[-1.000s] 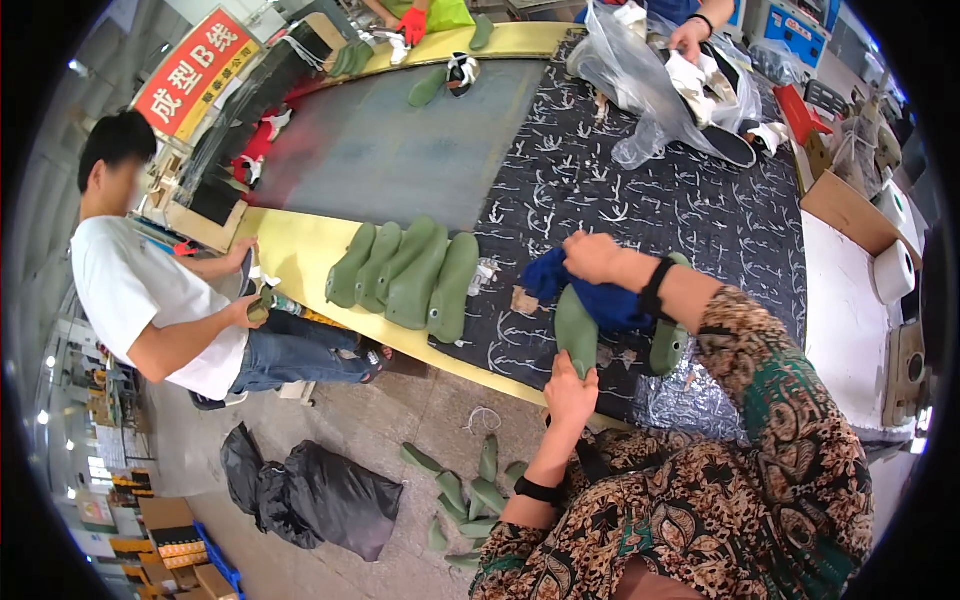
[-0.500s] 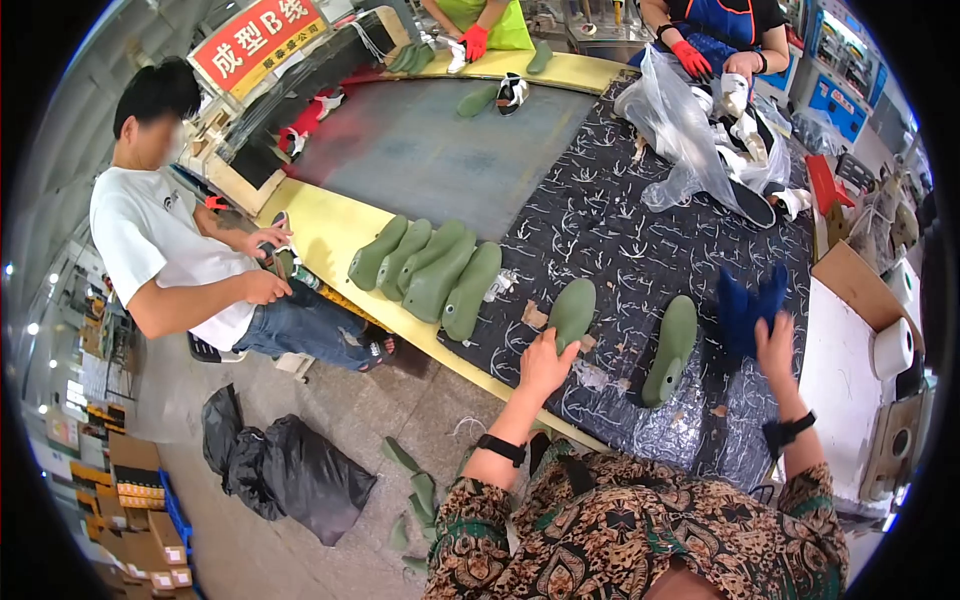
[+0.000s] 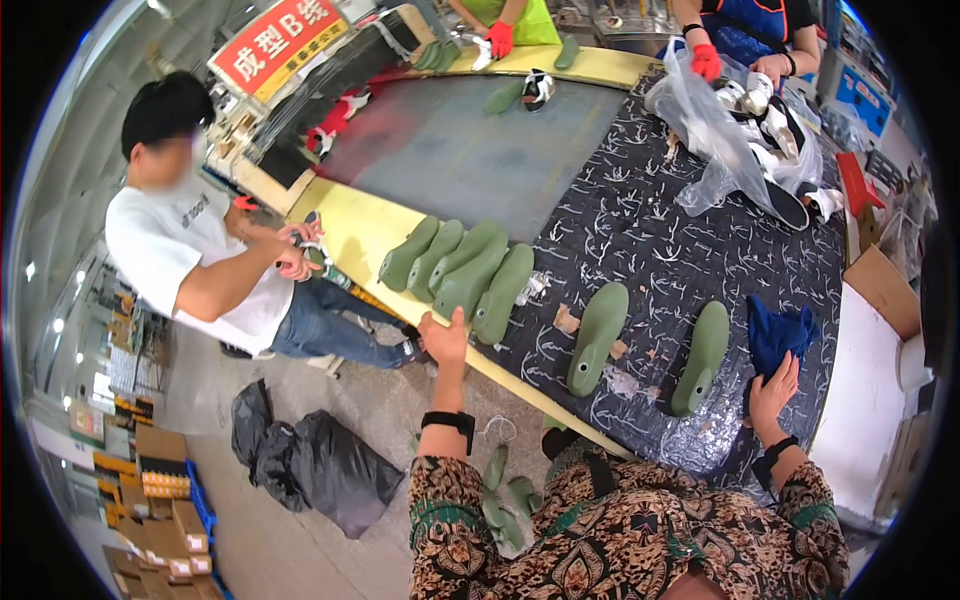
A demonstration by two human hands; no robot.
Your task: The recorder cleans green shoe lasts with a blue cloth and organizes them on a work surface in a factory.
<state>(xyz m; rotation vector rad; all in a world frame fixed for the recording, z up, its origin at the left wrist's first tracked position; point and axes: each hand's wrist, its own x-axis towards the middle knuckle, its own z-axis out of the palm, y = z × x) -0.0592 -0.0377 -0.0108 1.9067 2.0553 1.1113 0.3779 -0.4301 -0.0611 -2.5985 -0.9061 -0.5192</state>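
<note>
**Both lasts down, hands moving apart**

At the far left a seated person [image 3: 195, 260] in a white shirt works on something small held in both hands, beside the yellow table edge [image 3: 350, 225]. Below them a black bag [image 3: 320, 465] lies on the floor.

Our left hand [image 3: 445, 338] now reaches out to the row of green lasts [image 3: 460, 268] lined up at the near edge of the patterned mat [image 3: 640, 230]. Half a second ago this hand sat on a single last nearer the middle; it has since let go and moved left. Its fingers are spread and loose, the tips touching or just short of the rightmost last in the row; we cannot tell which. It pinches nothing.

The two lasts we set down lie apart on the mat: one last [image 3: 598, 338] near the middle, a second last [image 3: 702, 357] to its right, both flat and untouched. A second ago one was in our hands; now both are released, so that pair looks finished and the row appears to be where the next one comes from.

Our right hand [image 3: 772, 392] rests with open, flat fingers on the lower edge of the blue cloth [image 3: 778, 335], which lies just right of the second last. It presses rather than grips.

Beyond, gloved co-workers handle shoes in a clear plastic bag [image 3: 715, 140].
</note>
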